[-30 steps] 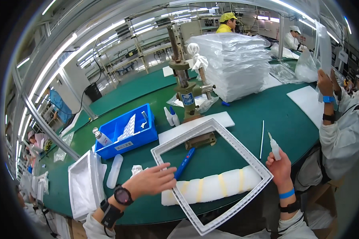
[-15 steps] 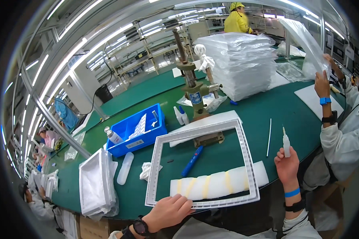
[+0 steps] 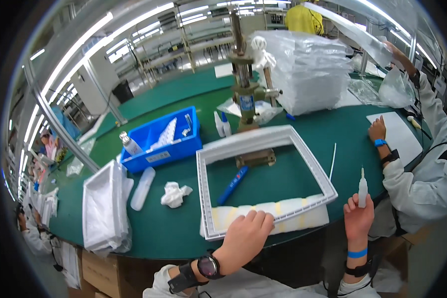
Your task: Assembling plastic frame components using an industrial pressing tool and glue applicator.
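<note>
A white rectangular plastic frame [image 3: 202, 186] rests over two white foam pieces on the green bench. Its near edge is gripped by my left hand [image 3: 248, 236], fingers curled over the rim. The near foam strip [image 3: 305, 212], banded with yellow, lies under that edge; the far foam pad [image 3: 221, 153] sits beneath the far edge. To the right, my right hand [image 3: 358, 217] holds a small white glue bottle [image 3: 362, 191] upright, its thin nozzle pointing up, apart from the frame. A blue marker pen [image 3: 232, 186] shows through the frame's opening.
A hand press [image 3: 246, 99] stands behind the frame. Leftward are a blue bin [image 3: 159, 158], bagged white frames [image 3: 104, 206], a clear-white bottle [image 3: 143, 188] and crumpled tissue [image 3: 175, 194]. Wrapped stacks [image 3: 308, 72] rise at the back. A co-worker's hand [image 3: 377, 130] is over a white board [image 3: 400, 136].
The frame has turned counterclockwise, its right side swinging away from me, with my left hand on its near edge. My right hand still holds the glue bottle. The whole view has shifted.
</note>
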The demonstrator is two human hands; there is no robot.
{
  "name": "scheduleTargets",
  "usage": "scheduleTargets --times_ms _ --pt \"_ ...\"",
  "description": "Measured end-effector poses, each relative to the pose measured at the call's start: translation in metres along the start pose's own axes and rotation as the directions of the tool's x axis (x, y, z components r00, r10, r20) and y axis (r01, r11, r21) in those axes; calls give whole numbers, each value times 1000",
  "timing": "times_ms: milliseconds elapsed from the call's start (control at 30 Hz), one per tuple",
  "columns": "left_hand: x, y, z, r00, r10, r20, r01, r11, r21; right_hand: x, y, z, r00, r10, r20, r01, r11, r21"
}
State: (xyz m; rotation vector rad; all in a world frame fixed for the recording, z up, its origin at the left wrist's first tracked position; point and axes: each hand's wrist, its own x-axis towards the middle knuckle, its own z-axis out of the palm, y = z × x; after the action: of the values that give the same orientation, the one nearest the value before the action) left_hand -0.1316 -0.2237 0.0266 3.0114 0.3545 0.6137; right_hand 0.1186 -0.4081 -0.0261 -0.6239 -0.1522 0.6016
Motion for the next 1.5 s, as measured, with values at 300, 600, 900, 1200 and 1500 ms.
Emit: scheduleTargets --times_ms 300,600,900,1200,1500 --pt "-15 5 9 974 -159 -159 157 987 -23 -74 37 18 983 45 175 16 942 -334" --pt "-88 -24 4 876 -292 -383 297 954 -49 -77 44 25 977 57 204 99 726 -680" --pt "-97 -33 25 820 -383 -425 363 923 -131 -75 29 41 960 37 277 234 437 -869" --pt "-101 -32 27 822 -394 -412 384 917 -109 -64 15 63 849 67 525 519 87 -850" --pt "-102 -31 27 818 -397 -415 392 914 -102 -59 8 84 806 104 583 586 11 -811"
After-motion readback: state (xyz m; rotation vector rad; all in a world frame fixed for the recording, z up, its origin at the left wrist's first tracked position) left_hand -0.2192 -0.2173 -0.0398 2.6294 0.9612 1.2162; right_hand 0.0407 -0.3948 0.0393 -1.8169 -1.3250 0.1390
